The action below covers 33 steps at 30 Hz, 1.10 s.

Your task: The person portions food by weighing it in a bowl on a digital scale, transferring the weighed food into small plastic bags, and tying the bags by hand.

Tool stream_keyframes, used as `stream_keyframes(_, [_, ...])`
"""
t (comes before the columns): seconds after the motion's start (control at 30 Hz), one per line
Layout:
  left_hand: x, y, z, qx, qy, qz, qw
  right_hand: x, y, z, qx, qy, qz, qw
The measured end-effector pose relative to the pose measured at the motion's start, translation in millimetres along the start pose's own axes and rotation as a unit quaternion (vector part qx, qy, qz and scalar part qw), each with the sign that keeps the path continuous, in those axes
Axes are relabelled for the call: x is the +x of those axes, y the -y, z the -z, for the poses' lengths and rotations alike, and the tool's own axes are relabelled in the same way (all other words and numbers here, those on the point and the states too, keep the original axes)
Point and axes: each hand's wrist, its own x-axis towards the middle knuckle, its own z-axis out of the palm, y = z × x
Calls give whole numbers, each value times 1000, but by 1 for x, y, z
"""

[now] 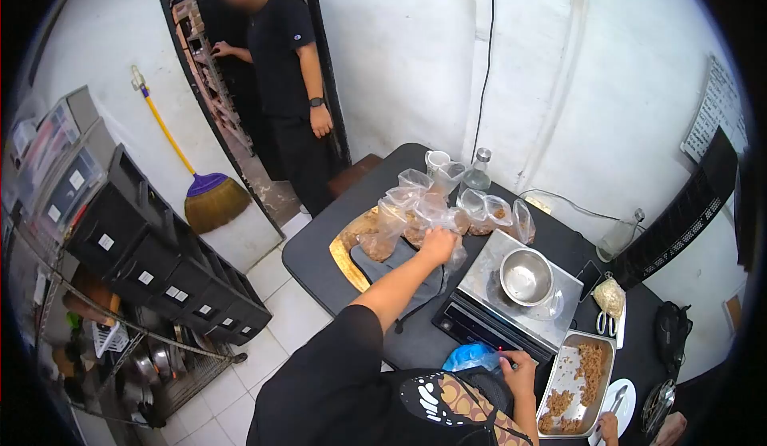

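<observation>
My left hand reaches across the table, its fingers closed on a clear plastic bag at the near edge of a cluster. Several clear bags of brown food stand there, partly on a wooden board. Close to my body, my right hand is pinched at the edge of thin clear plastic, next to a blue plastic pack. Its fingertips partly hide what they grip. A metal bowl sits on the scale. Right of it, a steel tray holds crumbly brown food.
Behind the bags are a white mug and a glass bottle. Another person's hand is beside a white plate with a spoon. Scissors lie at right. A person stands in the doorway. Black drawers flank the left.
</observation>
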Motion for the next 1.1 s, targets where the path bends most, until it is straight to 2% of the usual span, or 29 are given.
stream_keyframes(0.1, [-6,1,24,-91,-111,5,990,3,0,-3,7,4,-10,1000])
stream_keyframes(0.2, [-17,-10,59,-198,-147,16,969,9,-1,-6,17,15,-1,1000])
stream_keyframes(0.3, [-35,-31,94,-366,-212,35,905,15,13,0,17,2,9,1000])
stream_keyframes(0.4, [-48,-44,107,-444,-193,26,874,20,23,12,23,-3,4,1000])
stream_keyframes(0.43, [-52,-49,111,-523,-163,34,836,22,17,13,25,-7,13,1000])
stream_keyframes(0.5, [-63,-67,124,-667,-92,52,737,26,27,22,78,5,-33,996])
stream_keyframes(0.63, [-73,-101,139,-727,-78,69,678,40,54,36,237,36,-51,969])
stream_keyframes(0.67, [-75,-103,136,-682,-76,67,724,42,71,42,285,46,-64,955])
stream_keyframes(0.7, [-67,-106,119,-640,-200,-48,740,44,77,44,314,61,-54,946])
stream_keyframes(0.73, [-67,-109,119,-634,-196,-58,746,44,82,46,343,74,-42,935])
stream_keyframes(0.77, [-67,-111,117,-687,-125,-19,716,43,90,50,383,81,-64,918])
stream_keyframes(0.8, [-66,-116,113,-720,-116,-32,684,45,98,52,425,89,-79,897])
stream_keyframes(0.9, [-77,-139,134,-783,-61,10,619,41,112,56,467,88,-59,878])
stream_keyframes(0.97, [-84,-150,142,-818,-38,27,573,36,115,54,473,62,-47,878])
stream_keyframes(1.03, [-89,-159,149,-811,-25,27,584,31,123,50,462,23,-44,886])
stream_keyframes(1.1, [-88,-163,145,-809,-26,39,586,27,134,50,286,-48,39,956])
